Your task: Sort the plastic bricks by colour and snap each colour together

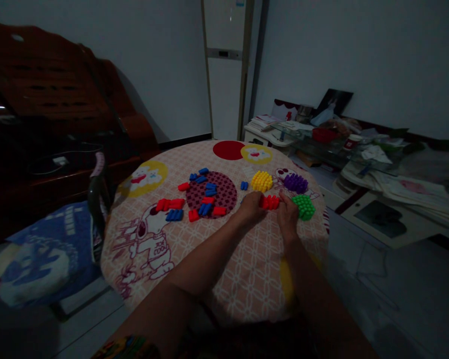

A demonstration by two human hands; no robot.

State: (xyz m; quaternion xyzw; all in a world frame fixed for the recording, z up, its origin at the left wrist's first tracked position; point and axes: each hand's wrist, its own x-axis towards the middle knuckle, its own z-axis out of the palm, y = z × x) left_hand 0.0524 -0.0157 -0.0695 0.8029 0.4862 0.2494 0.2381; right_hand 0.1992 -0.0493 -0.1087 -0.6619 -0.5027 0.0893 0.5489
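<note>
Both my hands grip a small row of red plastic building pieces (270,202) from its two sides, at the right half of the round table. My left hand (251,205) closes on its left end, and my right hand (287,213) on its right end. Fingers partly hide the row. Just behind stands a yellow cluster of joined pieces (262,181). A purple cluster (295,183) lies behind my right hand, and a green cluster (304,207) sits right beside it. A small blue pair (244,185) rests beyond my left hand.
Loose red pieces (170,204) and blue pieces (174,215) lie scattered over the left and middle of the patterned tablecloth (243,279). A chair with a blue cover (60,249) stands at the left. Along the right wall, a cluttered low cabinet (336,199) holds papers and a cup.
</note>
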